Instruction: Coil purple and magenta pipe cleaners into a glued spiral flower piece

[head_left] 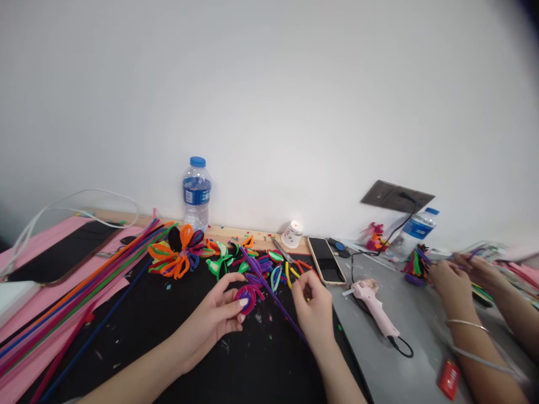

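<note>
My left hand (pixel 225 308) pinches a round coil of magenta and purple pipe cleaner (pixel 245 300) between thumb and fingers, with a short magenta end sticking out to the right. My right hand (pixel 312 306) has its fingers curled together; what they hold, if anything, is hidden. A long straight purple pipe cleaner (pixel 273 293) runs slantwise between the hands and passes behind my right hand. Just beyond my fingertips, yellow pipe cleaner pieces (pixel 288 275) and looped green-and-white shapes (pixel 219 265) lie on the black mat (pixel 168 342).
Left: an orange pipe-cleaner flower (pixel 184 252), long pipe cleaners (pixel 84 292), a tablet-like dark device (pixel 63 252). Behind: a water bottle (pixel 197 193), paper cup (pixel 292 234), scissors (pixel 282 249), phone (pixel 327 261). Right: a pink glue gun (pixel 377 308) with cord; another person's hands (pixel 452 286) working.
</note>
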Demonstrator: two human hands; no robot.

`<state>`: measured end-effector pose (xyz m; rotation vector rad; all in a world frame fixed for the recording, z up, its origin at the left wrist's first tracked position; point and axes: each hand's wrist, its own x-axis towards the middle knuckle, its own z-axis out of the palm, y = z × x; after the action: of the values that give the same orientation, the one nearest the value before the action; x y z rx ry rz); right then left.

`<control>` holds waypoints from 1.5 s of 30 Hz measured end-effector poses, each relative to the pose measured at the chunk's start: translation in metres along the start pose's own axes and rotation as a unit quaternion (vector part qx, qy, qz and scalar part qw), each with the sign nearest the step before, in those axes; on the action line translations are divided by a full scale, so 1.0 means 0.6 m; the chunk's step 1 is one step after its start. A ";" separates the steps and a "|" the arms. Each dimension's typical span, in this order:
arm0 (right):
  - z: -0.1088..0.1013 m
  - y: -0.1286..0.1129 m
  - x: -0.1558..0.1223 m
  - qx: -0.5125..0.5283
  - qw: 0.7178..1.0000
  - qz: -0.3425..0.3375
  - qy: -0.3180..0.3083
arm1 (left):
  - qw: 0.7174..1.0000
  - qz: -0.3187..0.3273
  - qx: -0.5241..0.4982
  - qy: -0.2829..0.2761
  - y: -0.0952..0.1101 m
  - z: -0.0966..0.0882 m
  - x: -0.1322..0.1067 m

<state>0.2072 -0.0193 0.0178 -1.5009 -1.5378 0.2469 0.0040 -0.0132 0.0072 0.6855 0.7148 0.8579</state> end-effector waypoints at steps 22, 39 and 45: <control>-0.268 0.216 0.018 -0.394 0.884 0.246 -0.042 | 0.998 0.008 0.058 0.021 -0.012 -0.004 0.007; -0.256 0.187 0.030 -0.454 0.843 0.278 -0.080 | 0.997 0.007 0.075 0.019 -0.008 -0.001 0.007; -0.258 0.192 0.024 -0.453 0.852 0.255 -0.057 | 0.997 0.000 0.071 0.019 -0.007 -0.001 0.006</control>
<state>0.3982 -0.0501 0.0269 -2.6884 -1.3645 -0.1339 0.0071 -0.0121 0.0029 0.7973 0.8149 0.8284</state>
